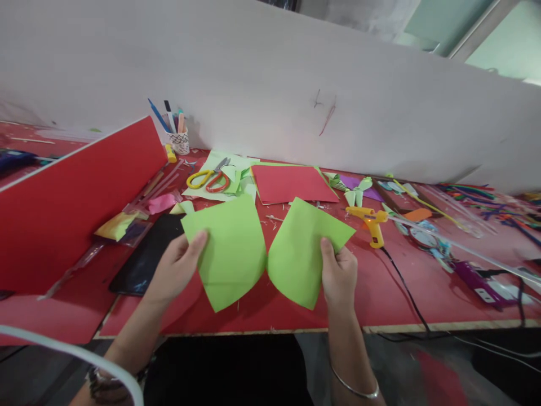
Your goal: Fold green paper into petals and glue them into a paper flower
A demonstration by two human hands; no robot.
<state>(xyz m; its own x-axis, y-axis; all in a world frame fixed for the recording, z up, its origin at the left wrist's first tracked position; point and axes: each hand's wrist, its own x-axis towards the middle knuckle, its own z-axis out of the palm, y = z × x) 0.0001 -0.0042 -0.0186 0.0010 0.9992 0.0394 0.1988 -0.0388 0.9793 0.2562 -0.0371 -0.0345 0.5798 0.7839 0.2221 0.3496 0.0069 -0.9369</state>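
Observation:
My left hand (pixel 180 268) pinches the outer edge of a green paper piece (pixel 232 248), thumb on top. A second green paper piece (pixel 298 254) is gripped the same way by my right hand (pixel 338 270). Both pieces have a rounded inner side and pointed corners, and they meet or nearly meet in the middle, held above the red table. Behind them lie red paper sheets (pixel 291 183) with green paper under them. Scissors (pixel 209 179) with yellow and orange handles rest on pale green paper at the back.
A yellow glue gun (pixel 372 223) with a black cord is at right, near a purple power strip (pixel 486 285) and pipe cleaners (pixel 469 197). At left stand a red board (pixel 84 197), a dark phone (pixel 147 259) and a pen cup (pixel 180 141). A white wall (pixel 253 84) rises behind.

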